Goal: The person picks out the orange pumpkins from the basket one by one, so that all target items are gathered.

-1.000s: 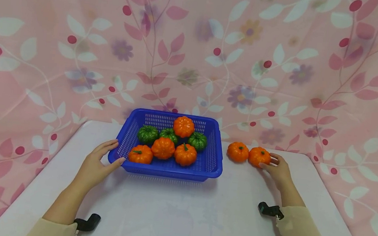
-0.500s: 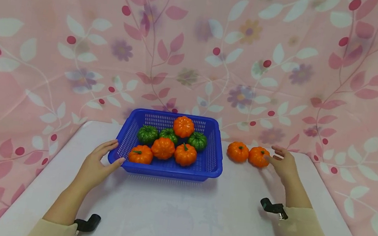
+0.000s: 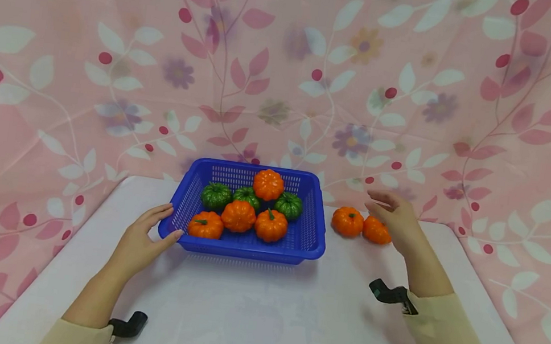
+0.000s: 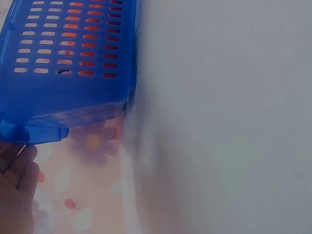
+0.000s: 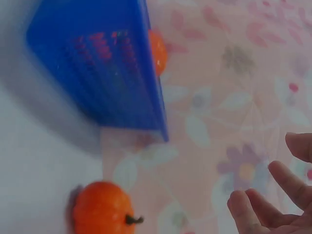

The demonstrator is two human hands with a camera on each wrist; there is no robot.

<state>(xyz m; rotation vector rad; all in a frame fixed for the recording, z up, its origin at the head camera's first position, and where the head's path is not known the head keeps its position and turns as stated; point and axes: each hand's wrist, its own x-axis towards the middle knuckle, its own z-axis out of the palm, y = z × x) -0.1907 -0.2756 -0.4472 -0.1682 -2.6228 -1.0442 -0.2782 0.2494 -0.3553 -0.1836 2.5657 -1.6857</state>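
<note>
A blue plastic basket (image 3: 245, 247) stands at the back of the table, holding small orange pumpkins (image 3: 239, 216) and green pumpkins (image 3: 216, 196). My left hand (image 3: 139, 244) rests its extended fingers and thumb against the basket's left front corner; in the left wrist view its fingertips (image 4: 29, 155) meet the rim from below. To the right of the basket, an orange pumpkin (image 3: 348, 222) sits beside another orange pumpkin (image 3: 376, 231). My right hand (image 3: 397, 218) hovers over the latter, partly covering it, with spread fingers and nothing held, as the right wrist view (image 5: 273, 204) also shows.
A white cloth covers the table (image 3: 257, 319). Behind it hangs a pink floral curtain (image 3: 286, 81) close to the basket's back. Black wrist cameras stick out from the left sleeve (image 3: 77, 337) and right sleeve (image 3: 450, 343).
My right hand let go of the rightmost pumpkin, drew back to the right, then rose and moved left above it. The left hand, basket and pumpkins look unmoved.
</note>
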